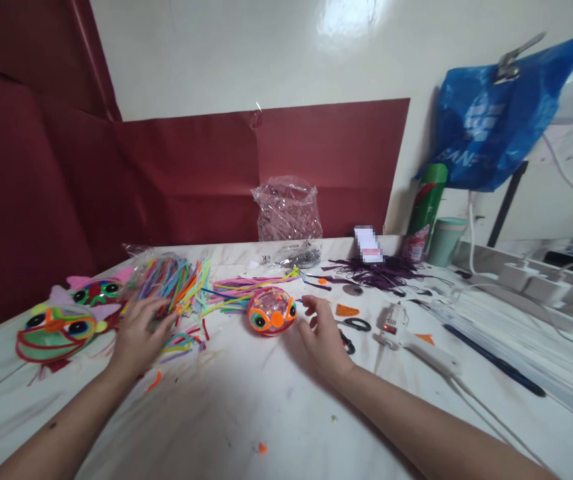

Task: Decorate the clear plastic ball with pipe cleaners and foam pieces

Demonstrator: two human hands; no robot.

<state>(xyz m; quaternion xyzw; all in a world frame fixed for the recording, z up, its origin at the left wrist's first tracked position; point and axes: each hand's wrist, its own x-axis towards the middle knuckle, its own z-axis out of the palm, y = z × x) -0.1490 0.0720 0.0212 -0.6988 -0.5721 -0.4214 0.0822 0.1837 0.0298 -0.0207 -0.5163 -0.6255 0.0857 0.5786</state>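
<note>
My left hand (139,335) rests with fingers spread on a pile of bright pipe cleaners (179,287) on the white table. My right hand (323,333) lies just right of a small clear ball (271,311) with orange eyes and beak; its fingers are loosely curled and hold nothing I can see. Two finished owl-like balls, a green one (53,331) and a red one (97,292), sit at the far left.
Black scissors (353,328) and a white glue gun (406,341) lie right of my right hand. Purple strands (381,273), a plastic bag (289,210), a green spray can (425,213), a teal cup (445,241) and a blue bag (491,127) stand behind.
</note>
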